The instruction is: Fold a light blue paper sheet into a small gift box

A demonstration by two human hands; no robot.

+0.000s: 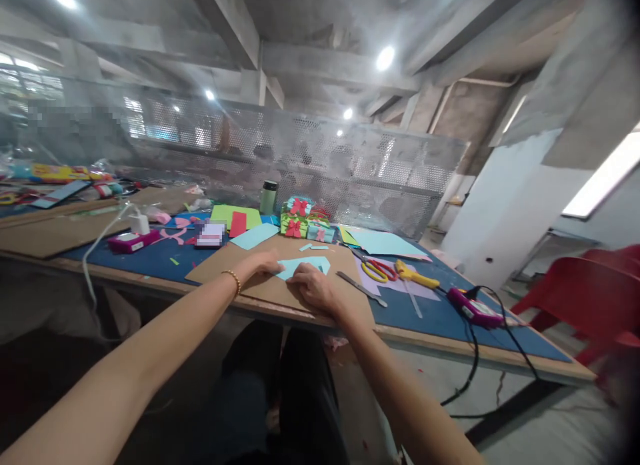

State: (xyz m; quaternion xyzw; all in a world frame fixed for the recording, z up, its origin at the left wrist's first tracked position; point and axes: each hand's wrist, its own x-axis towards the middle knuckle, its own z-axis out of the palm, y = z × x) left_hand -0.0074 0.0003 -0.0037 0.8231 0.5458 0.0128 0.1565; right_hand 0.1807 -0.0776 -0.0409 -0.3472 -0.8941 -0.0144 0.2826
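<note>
A light blue paper piece [306, 265] lies on a brown cardboard sheet [225, 268] at the table's near edge. My left hand [261, 263] rests on the paper's left side, fingers curled down onto it. My right hand [315, 289] presses on the paper's lower right part, fingers bent and closed against it. A bead bracelet [233, 279] circles my left wrist.
Yellow scissors [379, 270], a yellow cutter [413, 275], a metal ruler [361, 288] and a pink glue gun [474, 309] with a black cord lie to the right. Small gift boxes [302, 219], coloured sheets and a green bottle [269, 197] stand behind. A red chair [590, 298] is right.
</note>
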